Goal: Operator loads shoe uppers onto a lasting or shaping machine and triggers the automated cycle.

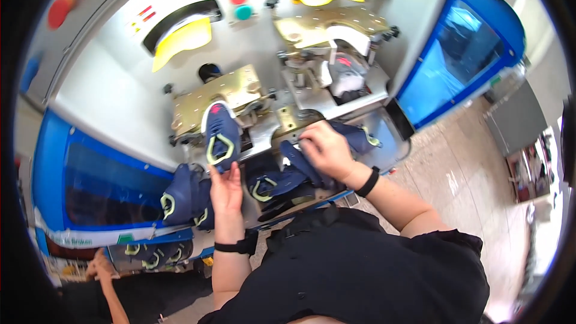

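Observation:
My left hand (226,192) grips a navy shoe upper (221,129) by its heel end, thumb on one side and fingers on the other. Lime green lines this upper's collar, and its toe points away toward the left brass-coloured plate (216,99). My right hand (327,149) is closed, its curled fingers on another navy shoe upper (294,156) at the front ledge; the palm hides part of it. More navy uppers (270,183) lie between my hands, and others (180,195) sit left of my left wrist. To the right of my right hand rests one more upper (359,138).
At the right station a grey and white shoe upper (348,75) sits under a second brass-coloured plate (330,24). Yellow pads (183,42) hang behind. Blue-framed windowed panels (108,180) flank the machine. A co-worker's hand (101,266) is at lower left, beside a tray of uppers (150,255).

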The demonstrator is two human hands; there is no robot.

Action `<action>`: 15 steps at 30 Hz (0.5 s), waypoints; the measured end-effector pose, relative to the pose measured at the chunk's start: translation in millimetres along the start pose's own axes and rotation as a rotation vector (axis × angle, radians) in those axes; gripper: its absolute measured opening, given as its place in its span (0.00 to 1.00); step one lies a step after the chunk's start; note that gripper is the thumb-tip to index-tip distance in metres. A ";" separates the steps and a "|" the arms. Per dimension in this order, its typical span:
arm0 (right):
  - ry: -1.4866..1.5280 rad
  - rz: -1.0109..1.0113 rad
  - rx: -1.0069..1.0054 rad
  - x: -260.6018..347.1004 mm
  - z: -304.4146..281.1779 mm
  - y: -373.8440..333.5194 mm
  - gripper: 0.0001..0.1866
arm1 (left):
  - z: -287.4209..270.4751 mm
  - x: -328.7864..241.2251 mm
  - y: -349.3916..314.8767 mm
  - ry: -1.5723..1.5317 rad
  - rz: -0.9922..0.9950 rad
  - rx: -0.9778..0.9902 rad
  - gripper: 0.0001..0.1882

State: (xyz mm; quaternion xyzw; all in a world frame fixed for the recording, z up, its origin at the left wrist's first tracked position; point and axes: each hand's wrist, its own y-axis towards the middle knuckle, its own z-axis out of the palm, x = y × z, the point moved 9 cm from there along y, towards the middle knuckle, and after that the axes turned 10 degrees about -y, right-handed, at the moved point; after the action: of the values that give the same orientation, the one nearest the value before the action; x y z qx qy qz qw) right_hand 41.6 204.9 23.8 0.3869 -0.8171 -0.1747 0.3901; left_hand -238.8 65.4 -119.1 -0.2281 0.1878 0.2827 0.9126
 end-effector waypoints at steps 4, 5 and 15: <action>-0.310 0.515 -0.088 -177.8 -66.1 -80.1 0.11 | 6.3 36.6 -41.9 0.080 -0.202 -0.202 0.31; -0.296 0.601 0.050 -201.4 -65.2 -94.0 0.15 | 3.0 40.0 -52.2 0.147 -0.187 -0.196 0.29; -0.178 0.471 0.141 -196.1 -98.3 -134.3 0.20 | 79.5 69.5 -76.0 0.275 -0.143 -0.004 0.24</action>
State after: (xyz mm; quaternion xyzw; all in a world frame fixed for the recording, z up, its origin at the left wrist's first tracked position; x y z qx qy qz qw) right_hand 261.9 271.3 -91.3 0.1954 -0.9258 -0.0552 0.3188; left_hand -122.6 80.9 -62.7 -0.2793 0.2937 0.1836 0.8955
